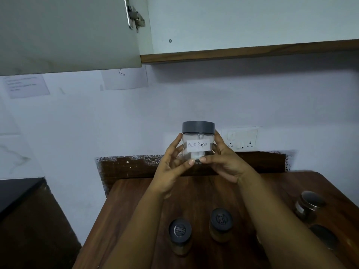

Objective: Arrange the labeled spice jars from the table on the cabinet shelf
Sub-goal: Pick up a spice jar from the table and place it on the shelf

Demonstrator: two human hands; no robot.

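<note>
Left hand (171, 167) and right hand (223, 162) fingers gripping clear "Black Pepper" jar (198, 144) upright above worktop (202, 193), 2 dark-lidded jars (180, 235) below

2 bare forearms, no sleeves in view, left hand (172, 167), right hand (223, 162), short plain fingernails
</note>
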